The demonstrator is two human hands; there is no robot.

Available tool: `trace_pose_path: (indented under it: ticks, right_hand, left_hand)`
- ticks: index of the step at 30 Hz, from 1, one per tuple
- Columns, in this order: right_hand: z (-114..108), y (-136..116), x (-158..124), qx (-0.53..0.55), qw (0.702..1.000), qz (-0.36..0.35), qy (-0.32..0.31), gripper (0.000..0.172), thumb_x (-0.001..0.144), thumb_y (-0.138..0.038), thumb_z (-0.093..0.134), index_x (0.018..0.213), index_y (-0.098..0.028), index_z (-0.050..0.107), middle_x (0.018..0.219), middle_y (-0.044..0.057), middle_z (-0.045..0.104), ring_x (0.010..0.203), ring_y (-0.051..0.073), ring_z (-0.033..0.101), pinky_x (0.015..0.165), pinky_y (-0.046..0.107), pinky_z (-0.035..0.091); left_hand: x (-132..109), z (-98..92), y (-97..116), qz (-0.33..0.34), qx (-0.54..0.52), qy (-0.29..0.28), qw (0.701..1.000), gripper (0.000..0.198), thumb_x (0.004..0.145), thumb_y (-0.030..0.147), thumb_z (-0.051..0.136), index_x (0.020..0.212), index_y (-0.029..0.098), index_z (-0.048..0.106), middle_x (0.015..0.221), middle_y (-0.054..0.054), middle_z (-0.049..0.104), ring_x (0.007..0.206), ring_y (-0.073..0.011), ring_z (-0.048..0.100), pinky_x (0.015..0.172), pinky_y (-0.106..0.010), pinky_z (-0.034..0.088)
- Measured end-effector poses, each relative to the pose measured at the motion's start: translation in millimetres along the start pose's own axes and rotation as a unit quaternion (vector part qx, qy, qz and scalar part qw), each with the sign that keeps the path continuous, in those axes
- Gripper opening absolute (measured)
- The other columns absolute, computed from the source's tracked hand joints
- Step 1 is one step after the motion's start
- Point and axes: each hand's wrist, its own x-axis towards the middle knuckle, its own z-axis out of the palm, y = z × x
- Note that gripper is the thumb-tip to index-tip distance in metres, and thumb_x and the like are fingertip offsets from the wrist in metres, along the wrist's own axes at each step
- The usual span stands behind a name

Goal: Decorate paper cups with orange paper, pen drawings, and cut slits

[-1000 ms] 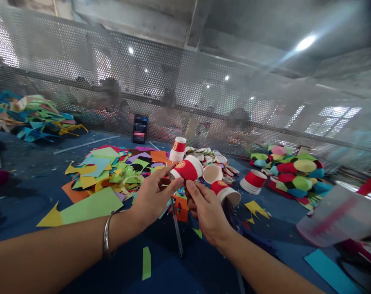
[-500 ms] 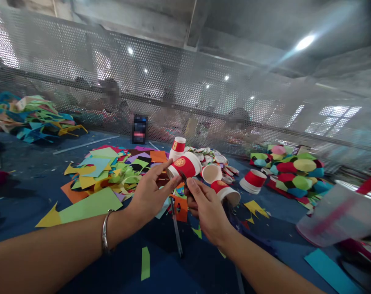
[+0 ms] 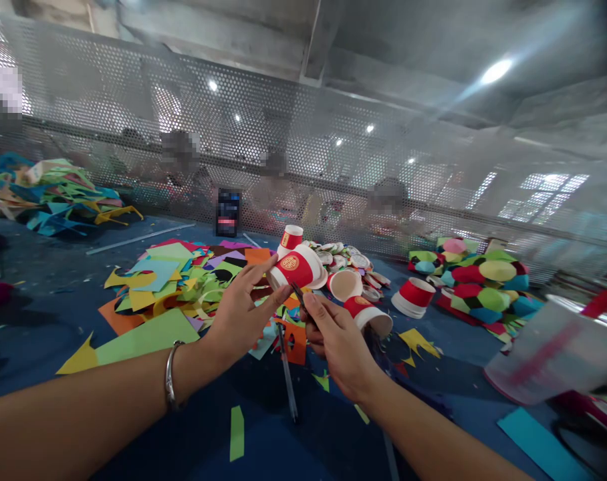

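Observation:
My left hand (image 3: 238,314), with a silver bangle at its wrist, grips a red and white paper cup (image 3: 297,268) by its near left end. The cup lies tilted on its side in the air, with a gold round emblem facing me. My right hand (image 3: 341,341) is closed around small dark scissors (image 3: 297,291), whose handles are mostly hidden by the fingers. Their tip touches or nearly touches the cup's lower edge. Below the hands lies a pen (image 3: 287,374). To the right rest a tipped paper cup (image 3: 368,314) and another red and white cup (image 3: 414,297).
Coloured paper scraps (image 3: 158,280) spread across the blue table at left. Behind the hands is a heap of white discs (image 3: 341,256). Patterned paper balls (image 3: 478,280) and a translucent cup (image 3: 549,354) stand right. A phone (image 3: 228,212) leans against the perforated screen (image 3: 303,133).
The held cup has turned and shifted slightly to the left, and more white shows at its right end. Both hands have moved a little with it, still gripping the cup and scissors.

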Motion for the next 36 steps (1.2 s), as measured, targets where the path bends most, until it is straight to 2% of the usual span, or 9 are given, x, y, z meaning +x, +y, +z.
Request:
trace_pose_path:
  ticks: [7, 13, 18, 23, 32, 36]
  right_hand:
    - [1, -1, -1, -0.002, 1.0, -0.006, 0.006, 0.041, 0.089, -0.057, 0.059, 0.075, -0.019, 0.051, 0.055, -0.01, 0.025, 0.048, 0.006, 0.016, 0.04, 0.019, 0.011]
    - [4, -1, -4, 0.005, 1.0, -0.013, 0.016, 0.04, 0.089, -0.056, 0.06, 0.076, -0.019, 0.05, 0.057, -0.01, 0.024, 0.048, 0.006, 0.015, 0.04, 0.019, 0.011]
    - [5, 2, -4, 0.005, 0.999, -0.015, 0.033, 0.04, 0.088, -0.056, 0.061, 0.077, -0.018, 0.052, 0.058, -0.01, 0.027, 0.048, 0.005, 0.018, 0.04, 0.018, 0.012]
    - [7, 3, -4, -0.003, 0.999, -0.015, 0.035, 0.041, 0.087, -0.056, 0.061, 0.078, -0.018, 0.054, 0.058, -0.01, 0.027, 0.047, 0.005, 0.02, 0.039, 0.017, 0.013]
    - [5, 2, -4, -0.066, 0.995, -0.046, 0.051, 0.042, 0.088, -0.058, 0.058, 0.075, -0.019, 0.054, 0.059, -0.008, 0.031, 0.049, 0.007, 0.022, 0.04, 0.021, 0.015]
    - [5, 0, -3, -0.089, 0.992, -0.061, 0.062, 0.041, 0.087, -0.058, 0.059, 0.071, -0.021, 0.051, 0.06, -0.006, 0.033, 0.049, 0.009, 0.024, 0.04, 0.023, 0.016]
  left_hand:
    - [-3, -0.8, 1, 0.061, 0.032, -0.019, 0.997, 0.053, 0.09, 0.034, 0.06, 0.141, 0.028, 0.046, 0.134, -0.009, 0.052, 0.112, -0.0211, 0.06, 0.094, -0.035, 0.056]
    - [-10, 3.5, 6, 0.038, 0.041, -0.016, 0.998, 0.051, 0.087, 0.032, 0.064, 0.136, 0.027, 0.052, 0.12, -0.008, 0.061, 0.103, -0.0204, 0.063, 0.089, -0.037, 0.057]
    - [-13, 4.4, 8, 0.048, 0.091, -0.013, 0.995, 0.047, 0.084, 0.028, 0.067, 0.13, 0.026, 0.058, 0.121, -0.007, 0.062, 0.111, -0.0218, 0.058, 0.097, -0.041, 0.052]
    - [-14, 3.7, 7, 0.05, 0.085, -0.012, 0.995, 0.049, 0.082, 0.027, 0.068, 0.129, 0.024, 0.057, 0.12, -0.007, 0.063, 0.111, -0.0214, 0.058, 0.096, -0.039, 0.052]
    - [-13, 6.0, 5, 0.022, 0.01, -0.022, 0.999, 0.049, 0.082, 0.028, 0.068, 0.129, 0.026, 0.057, 0.125, -0.008, 0.061, 0.112, -0.0229, 0.059, 0.095, -0.04, 0.053]
    - [-13, 7.7, 6, -0.035, -0.063, -0.026, 0.997, 0.054, 0.081, 0.036, 0.069, 0.132, 0.023, 0.055, 0.119, -0.011, 0.065, 0.104, -0.025, 0.064, 0.088, -0.042, 0.057]
